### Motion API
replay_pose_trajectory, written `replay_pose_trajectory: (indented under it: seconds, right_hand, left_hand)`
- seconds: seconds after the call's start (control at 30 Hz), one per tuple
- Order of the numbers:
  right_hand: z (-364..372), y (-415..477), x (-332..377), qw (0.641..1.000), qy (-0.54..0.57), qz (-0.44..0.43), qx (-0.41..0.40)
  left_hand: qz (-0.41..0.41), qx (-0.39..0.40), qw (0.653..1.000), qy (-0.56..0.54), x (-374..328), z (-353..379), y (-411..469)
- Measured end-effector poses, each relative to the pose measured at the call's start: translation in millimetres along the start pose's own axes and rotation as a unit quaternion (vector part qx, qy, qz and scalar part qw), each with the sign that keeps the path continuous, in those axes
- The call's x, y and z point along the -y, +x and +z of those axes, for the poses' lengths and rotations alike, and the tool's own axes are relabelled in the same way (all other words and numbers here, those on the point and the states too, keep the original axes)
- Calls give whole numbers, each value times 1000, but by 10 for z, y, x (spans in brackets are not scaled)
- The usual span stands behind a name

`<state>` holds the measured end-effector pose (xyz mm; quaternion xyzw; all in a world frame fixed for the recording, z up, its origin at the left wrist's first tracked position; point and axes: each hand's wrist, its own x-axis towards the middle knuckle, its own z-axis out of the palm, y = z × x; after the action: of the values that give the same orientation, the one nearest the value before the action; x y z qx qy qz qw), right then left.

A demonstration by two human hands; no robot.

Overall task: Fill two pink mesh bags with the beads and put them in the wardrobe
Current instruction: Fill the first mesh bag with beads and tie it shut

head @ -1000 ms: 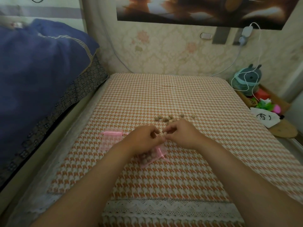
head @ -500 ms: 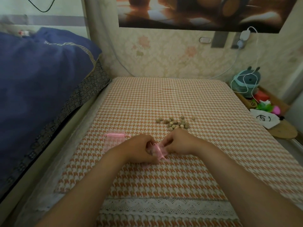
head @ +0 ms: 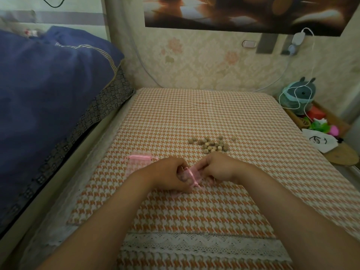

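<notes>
A: Nearest in, the left hand curls round the bead-filled pink mesh bag, the right hand pinches its top, and the bag sits between them on the houndstooth mat.
B: Just behind the left hand, the second pink bag lies flat. Farther back, loose beads cluster beyond the right hand.

Orange-and-white houndstooth mattress cover with white lace trim. Dark blue quilt at left. Teal round plush toy at right, white cable looped round it.
</notes>
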<state>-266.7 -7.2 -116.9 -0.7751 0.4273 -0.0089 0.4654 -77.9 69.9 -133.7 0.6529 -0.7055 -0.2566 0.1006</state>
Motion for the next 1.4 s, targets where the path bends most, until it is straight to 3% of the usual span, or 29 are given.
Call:
replay_pose_trajectory:
  seconds: [0.2,0.37,0.6,0.87,1.03,1.2,1.4]
  right_hand:
    - [-18,-32,5,999,35,-8,4]
    - [-142,28,-109,992,41,18,-119]
    - [-259,191,-306,950,-75,-15,-303]
    - [-179,298,-287,957,-159,-76,-232]
    - [-201,339,-316,955,-82,-59,-279]
    - [-155,331,-332,957,-153,-45,-241]
    - [-124,384,-328,953,-124,-42,-273]
  left_hand:
    - [-12,12,1000,-10,-8,-24,16]
    - [-38,14,997,-63,-96,-42,97]
    - [-31,-121,992,-31,-226,60,487]
    - [-11,-164,986,-28,-230,213,850]
    - [-20,-159,987,-16,-167,250,910]
    - [-9,-168,986,-4,-168,259,897]
    - [-23,-172,984,-41,-182,241,868]
